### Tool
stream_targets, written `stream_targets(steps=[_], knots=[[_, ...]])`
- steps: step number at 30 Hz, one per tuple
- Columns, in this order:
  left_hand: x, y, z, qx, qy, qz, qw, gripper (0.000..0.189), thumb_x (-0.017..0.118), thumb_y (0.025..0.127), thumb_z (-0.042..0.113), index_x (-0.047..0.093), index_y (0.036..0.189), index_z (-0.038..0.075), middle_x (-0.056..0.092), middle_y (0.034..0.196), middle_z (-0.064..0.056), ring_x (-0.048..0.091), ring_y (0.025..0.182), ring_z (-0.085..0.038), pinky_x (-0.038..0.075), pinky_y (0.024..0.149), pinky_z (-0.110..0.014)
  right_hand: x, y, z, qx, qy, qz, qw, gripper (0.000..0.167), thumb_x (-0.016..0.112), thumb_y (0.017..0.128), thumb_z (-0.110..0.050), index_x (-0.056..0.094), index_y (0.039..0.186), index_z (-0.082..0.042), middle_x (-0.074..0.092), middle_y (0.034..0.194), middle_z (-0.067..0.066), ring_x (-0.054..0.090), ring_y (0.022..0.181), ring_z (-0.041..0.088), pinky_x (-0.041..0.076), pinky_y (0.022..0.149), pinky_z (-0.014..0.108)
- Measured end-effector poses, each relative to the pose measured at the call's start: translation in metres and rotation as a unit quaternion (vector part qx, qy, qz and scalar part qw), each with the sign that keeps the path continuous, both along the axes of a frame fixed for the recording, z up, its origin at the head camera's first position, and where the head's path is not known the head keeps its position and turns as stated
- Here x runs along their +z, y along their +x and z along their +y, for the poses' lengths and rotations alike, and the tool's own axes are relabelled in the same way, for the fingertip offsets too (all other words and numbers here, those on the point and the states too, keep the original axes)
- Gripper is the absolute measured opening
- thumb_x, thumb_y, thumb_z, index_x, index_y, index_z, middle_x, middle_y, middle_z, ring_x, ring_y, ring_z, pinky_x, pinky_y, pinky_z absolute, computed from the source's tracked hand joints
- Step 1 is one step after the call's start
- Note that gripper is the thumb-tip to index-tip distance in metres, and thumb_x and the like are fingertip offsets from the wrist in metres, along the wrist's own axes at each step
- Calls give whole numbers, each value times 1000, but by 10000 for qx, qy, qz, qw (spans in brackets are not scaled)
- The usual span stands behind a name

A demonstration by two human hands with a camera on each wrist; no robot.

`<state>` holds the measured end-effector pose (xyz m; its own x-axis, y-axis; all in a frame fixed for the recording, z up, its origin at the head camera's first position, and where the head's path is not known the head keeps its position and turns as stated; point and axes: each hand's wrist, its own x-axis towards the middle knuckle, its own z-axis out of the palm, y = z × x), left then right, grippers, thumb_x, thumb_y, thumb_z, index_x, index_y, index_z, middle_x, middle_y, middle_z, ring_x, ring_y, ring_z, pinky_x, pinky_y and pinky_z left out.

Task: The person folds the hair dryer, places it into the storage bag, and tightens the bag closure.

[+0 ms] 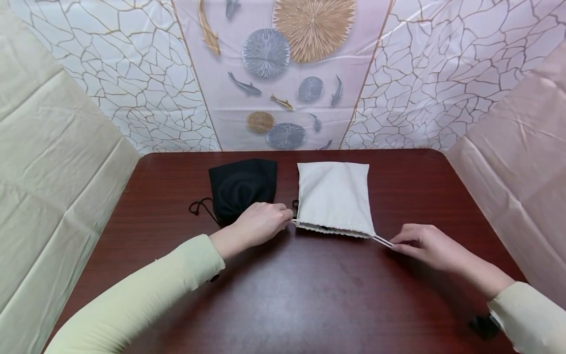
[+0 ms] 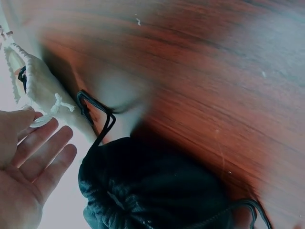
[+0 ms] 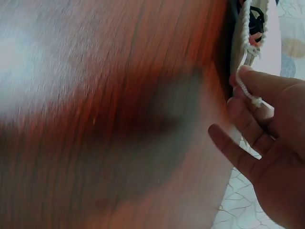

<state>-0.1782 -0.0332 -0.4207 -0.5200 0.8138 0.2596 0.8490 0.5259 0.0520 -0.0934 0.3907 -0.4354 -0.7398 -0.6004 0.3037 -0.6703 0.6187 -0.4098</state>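
Observation:
A white drawstring bag [image 1: 334,196] lies on the table, its slightly parted mouth facing the person. My left hand [image 1: 265,222] pinches the cord at the bag's left corner; the left wrist view shows this white cord [image 2: 56,106] between thumb and finger. At the right corner, my right hand [image 1: 431,246] pinches the other cord [image 1: 382,241], drawn out taut. Inside the mouth, the right wrist view shows something black [image 3: 256,20] and a bit of orange, kind unclear. A black drawstring bag [image 1: 243,187], gathered at its mouth, lies just beyond the left hand.
Black cord loops [image 1: 201,205] stick out from the black bag's left side. The dark red wooden table [image 1: 300,295] meets a patterned cloth [image 1: 283,73] at the back. Pale cloth walls [image 1: 53,172] stand at both sides.

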Motion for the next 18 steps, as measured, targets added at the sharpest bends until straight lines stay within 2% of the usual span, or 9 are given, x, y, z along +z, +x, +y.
stream_targets(steps=[3,6,7,10,13,14,18], knots=[[1,-2,-4,4,-12,42,10000,12,72,103,18,73,92,14,68,84,-2,71,73,-21,58,62,-38,1,0,4,212,333,422,9983,31,90,72,4,82,91,-19,59,83,-20,49,72,-9,40,62,13],[4,-3,-8,35,63,98,9999,13,71,103,18,72,91,15,67,83,-1,71,73,-21,58,61,-39,5,-1,10,265,628,757,9948,29,90,72,0,80,88,-21,55,84,-20,47,71,-10,39,61,14],[5,-4,-9,56,96,88,9999,13,71,103,18,71,90,15,67,83,-1,71,73,-21,58,61,-39,8,-2,12,256,692,860,9936,27,89,73,-1,79,88,-21,55,84,-20,48,72,-10,40,61,15],[11,-4,-11,92,255,39,9996,12,70,104,17,71,92,16,67,84,1,71,72,-20,58,60,-39,20,-5,18,165,691,1091,9915,7,81,94,-18,77,89,-21,55,85,-19,51,73,-8,42,61,18],[17,-6,-14,68,544,-29,9985,8,71,103,15,71,95,15,68,86,1,70,71,-19,58,59,-39,37,-6,24,-14,631,1252,9901,19,70,105,-30,77,91,-20,58,86,-18,53,73,-6,43,62,19],[19,-7,-16,62,652,-30,9978,7,71,104,15,71,97,14,69,87,1,70,71,-19,58,60,-38,42,-6,26,-107,624,1277,9898,22,67,107,-33,78,92,-20,59,87,-17,53,73,-6,43,62,19],[28,-10,-24,144,975,-80,9951,6,70,104,15,70,98,13,69,89,0,69,74,-17,58,62,-38,57,-5,36,-467,780,1355,9866,9,75,101,-22,78,93,-21,60,87,-17,51,72,-6,40,62,19]])
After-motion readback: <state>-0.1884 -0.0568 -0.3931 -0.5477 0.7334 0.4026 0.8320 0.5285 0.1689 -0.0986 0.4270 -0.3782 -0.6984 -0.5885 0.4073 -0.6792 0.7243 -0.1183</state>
